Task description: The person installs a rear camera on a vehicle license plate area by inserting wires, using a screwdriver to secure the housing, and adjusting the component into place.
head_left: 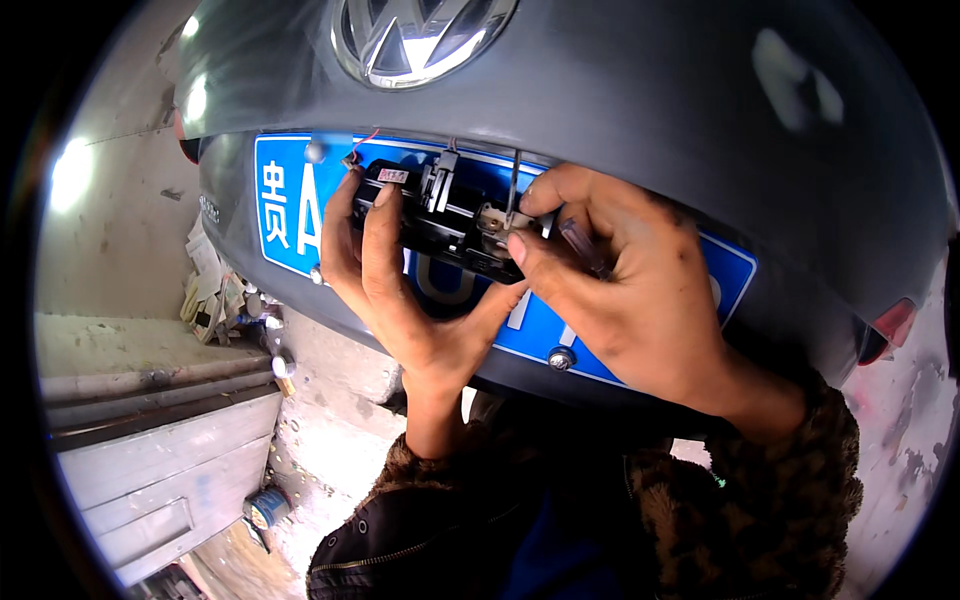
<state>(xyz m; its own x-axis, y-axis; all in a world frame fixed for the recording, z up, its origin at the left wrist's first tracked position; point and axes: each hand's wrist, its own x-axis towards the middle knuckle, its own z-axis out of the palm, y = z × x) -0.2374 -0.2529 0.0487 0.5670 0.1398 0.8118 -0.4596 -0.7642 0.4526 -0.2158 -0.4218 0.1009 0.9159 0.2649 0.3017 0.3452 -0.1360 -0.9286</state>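
My left hand (pixel 395 270) grips a black plastic housing (pixel 455 222), fingers over its left end and thumb under its right part. The housing is tilted in front of a blue licence plate (pixel 285 190) on a dark grey car tailgate (pixel 620 90). A pale fitting (pixel 493 222) sits at its right end, where the thumb and forefinger of my right hand (pixel 640 290) close in. Tucked in that hand is the clear handle of what looks like a screwdriver (pixel 583 248); its tip is hidden. A thin rod (pixel 515 180) runs down to the fitting. A grey connector (pixel 440 180) plugs into the housing.
A round chrome badge (pixel 425 35) is above the plate. A thin red wire (pixel 365 145) with a small plug hangs by the housing's left end. A plate bolt (pixel 562 357) protrudes below. Left and lower, there are a white cabinet (pixel 170 480), stacked papers (pixel 207 285) and a can (pixel 268 508).
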